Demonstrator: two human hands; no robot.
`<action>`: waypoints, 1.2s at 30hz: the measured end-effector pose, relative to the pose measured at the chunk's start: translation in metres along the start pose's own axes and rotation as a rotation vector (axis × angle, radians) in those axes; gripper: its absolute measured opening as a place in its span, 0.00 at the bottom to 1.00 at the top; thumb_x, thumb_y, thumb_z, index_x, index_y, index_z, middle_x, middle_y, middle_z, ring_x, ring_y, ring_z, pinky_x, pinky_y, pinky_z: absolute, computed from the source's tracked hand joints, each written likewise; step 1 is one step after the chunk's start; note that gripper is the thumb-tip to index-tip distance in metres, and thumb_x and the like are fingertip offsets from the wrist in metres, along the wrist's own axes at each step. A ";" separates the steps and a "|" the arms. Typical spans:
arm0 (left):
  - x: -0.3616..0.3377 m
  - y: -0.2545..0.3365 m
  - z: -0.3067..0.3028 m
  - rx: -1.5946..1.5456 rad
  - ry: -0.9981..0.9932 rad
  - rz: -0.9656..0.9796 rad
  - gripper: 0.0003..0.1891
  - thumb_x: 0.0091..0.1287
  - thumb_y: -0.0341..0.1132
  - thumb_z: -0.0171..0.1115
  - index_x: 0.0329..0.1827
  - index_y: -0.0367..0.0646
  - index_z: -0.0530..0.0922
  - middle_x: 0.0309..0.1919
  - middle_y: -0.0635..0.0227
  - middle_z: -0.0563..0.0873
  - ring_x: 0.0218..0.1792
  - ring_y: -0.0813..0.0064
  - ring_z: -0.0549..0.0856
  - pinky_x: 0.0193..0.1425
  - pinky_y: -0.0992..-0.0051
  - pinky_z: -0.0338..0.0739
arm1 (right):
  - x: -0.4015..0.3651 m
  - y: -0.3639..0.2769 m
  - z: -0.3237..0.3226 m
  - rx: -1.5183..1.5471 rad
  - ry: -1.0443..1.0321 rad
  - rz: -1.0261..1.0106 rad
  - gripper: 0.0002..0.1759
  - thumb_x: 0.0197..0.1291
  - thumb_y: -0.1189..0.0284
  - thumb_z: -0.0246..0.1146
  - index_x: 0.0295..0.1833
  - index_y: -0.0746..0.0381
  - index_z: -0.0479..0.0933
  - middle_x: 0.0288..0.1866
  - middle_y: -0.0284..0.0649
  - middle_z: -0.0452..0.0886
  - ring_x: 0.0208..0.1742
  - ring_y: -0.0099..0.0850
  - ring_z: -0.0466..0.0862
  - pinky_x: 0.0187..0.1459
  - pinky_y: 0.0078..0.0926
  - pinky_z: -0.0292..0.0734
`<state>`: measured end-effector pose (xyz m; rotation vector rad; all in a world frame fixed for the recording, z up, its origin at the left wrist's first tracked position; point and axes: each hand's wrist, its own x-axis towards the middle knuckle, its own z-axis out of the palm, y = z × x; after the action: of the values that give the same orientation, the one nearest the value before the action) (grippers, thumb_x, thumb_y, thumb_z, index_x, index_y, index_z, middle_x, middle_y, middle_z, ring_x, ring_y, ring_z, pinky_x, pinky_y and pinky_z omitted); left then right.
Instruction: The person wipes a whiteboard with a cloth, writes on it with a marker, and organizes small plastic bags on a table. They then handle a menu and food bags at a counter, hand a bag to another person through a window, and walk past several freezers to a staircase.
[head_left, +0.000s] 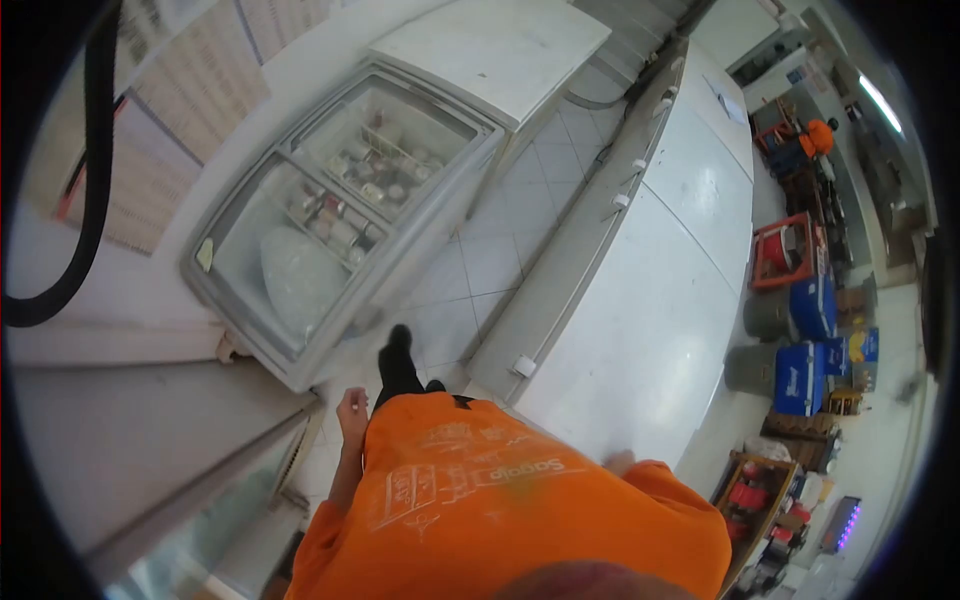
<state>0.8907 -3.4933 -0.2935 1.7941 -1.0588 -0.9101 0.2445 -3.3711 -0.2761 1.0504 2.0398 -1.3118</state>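
My left hand hangs beside my body, between my orange shirt and the corner of the glass-topped freezer. Its fingers are loosely bent, and nothing shows in them. On the other side, only a small part of my right hand comes out past the orange sleeve, overlapping the near end of the long white chest freezer. Its fingers are hidden. Cans and a large pale bag lie inside the glass-topped freezer.
A tiled floor aisle runs ahead between the freezers. Beyond the glass top stands another white chest. Blue crates, a red crate and a wooden shelf line the right. A person in orange is far off.
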 end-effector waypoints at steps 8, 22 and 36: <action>0.265 0.177 0.068 0.179 -0.433 0.377 0.10 0.66 0.35 0.56 0.40 0.37 0.79 0.33 0.56 0.84 0.35 0.62 0.84 0.38 0.71 0.76 | -0.068 0.040 0.029 0.062 0.322 -0.050 0.34 0.63 0.45 0.45 0.69 0.45 0.46 0.69 0.44 0.57 0.66 0.47 0.64 0.60 0.54 0.62; 0.416 0.398 0.414 -0.134 -0.846 0.582 0.09 0.66 0.35 0.58 0.41 0.39 0.79 0.29 0.64 0.84 0.31 0.75 0.82 0.29 0.77 0.72 | -0.085 -0.013 0.191 -0.098 1.058 -0.032 0.31 0.64 0.46 0.45 0.67 0.52 0.59 0.63 0.49 0.65 0.63 0.47 0.66 0.58 0.53 0.63; 0.617 0.449 0.571 0.114 -0.758 0.446 0.10 0.67 0.34 0.57 0.44 0.38 0.79 0.33 0.66 0.84 0.37 0.75 0.81 0.37 0.76 0.74 | -0.166 -0.374 0.647 -0.494 0.352 -0.900 0.36 0.52 0.45 0.62 0.66 0.45 0.64 0.75 0.49 0.49 0.75 0.52 0.44 0.67 0.57 0.48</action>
<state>0.4906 -4.3535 -0.2054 1.2044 -1.9204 -1.2885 0.0360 -4.1064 -0.2238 0.1034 3.0730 -0.8880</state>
